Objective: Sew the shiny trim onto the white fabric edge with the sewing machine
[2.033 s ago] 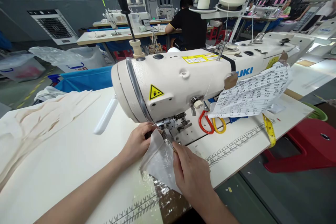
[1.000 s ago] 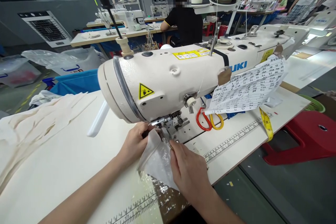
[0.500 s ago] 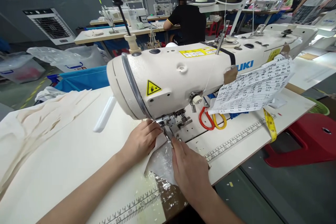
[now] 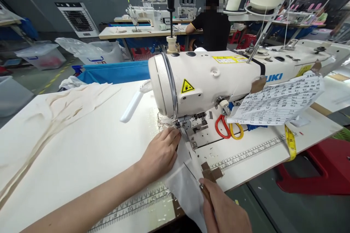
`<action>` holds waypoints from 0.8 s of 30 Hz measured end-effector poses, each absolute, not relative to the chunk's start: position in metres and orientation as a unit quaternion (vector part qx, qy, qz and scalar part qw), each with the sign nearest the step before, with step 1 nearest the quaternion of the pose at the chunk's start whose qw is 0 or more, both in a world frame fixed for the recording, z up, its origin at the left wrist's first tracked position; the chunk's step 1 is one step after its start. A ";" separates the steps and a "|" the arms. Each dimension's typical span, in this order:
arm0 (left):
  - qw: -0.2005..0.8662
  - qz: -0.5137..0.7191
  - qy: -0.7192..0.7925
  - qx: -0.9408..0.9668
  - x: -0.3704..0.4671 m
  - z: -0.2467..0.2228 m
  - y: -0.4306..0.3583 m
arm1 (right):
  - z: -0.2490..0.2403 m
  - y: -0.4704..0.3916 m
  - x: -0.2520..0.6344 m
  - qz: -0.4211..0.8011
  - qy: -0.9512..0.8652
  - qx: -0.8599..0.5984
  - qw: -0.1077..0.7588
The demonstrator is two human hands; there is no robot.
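A white sewing machine [image 4: 202, 80] stands over the table. Beside its needle area, my left hand [image 4: 161, 151] is closed, its fingertips pressed on pale fabric close to the metal presser parts [image 4: 188, 123]. My right hand [image 4: 222, 204], nearer the front edge, holds a thin pointed tool [image 4: 201, 186] with a brown handle, its tip over the fabric. Thin white translucent fabric [image 4: 186, 185] runs from the needle area down over the table edge between my hands.
Red and yellow-handled scissors [image 4: 222, 127] lie by the machine, below a handwritten paper [image 4: 279, 98]. A yellow tape measure [image 4: 290, 142] hangs at the right edge. Cream fabric [image 4: 49, 116] covers the table's left. A red stool [image 4: 322, 169] stands right; a person [image 4: 213, 27] sits behind.
My right hand has moved away from the needle area toward the front edge, and the pointed tool now shows. The view has shifted left, and more of the fabric is exposed.
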State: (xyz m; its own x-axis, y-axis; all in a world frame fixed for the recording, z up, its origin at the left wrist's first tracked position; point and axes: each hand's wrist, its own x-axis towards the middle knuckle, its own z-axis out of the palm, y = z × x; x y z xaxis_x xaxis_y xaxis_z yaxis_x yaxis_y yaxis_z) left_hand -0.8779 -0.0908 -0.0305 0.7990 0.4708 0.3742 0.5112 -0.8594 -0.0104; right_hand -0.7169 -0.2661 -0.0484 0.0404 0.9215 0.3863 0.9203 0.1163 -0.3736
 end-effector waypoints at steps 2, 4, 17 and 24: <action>0.046 -0.195 -0.251 -0.947 -0.881 -0.034 -0.092 | -0.048 -0.262 -0.713 0.001 -0.716 -0.645 0.268; 0.031 -0.204 -0.239 -0.949 -0.886 -0.036 -0.091 | -0.048 -0.259 -0.710 0.009 -0.729 -0.634 0.256; 0.045 -0.164 -0.252 -0.953 -0.889 -0.038 -0.091 | -0.038 -0.245 -0.710 0.007 -0.743 -0.640 0.196; 0.043 -0.161 -0.290 -0.942 -0.883 -0.034 -0.093 | -0.030 -0.234 -0.711 -0.007 -0.736 -0.647 0.199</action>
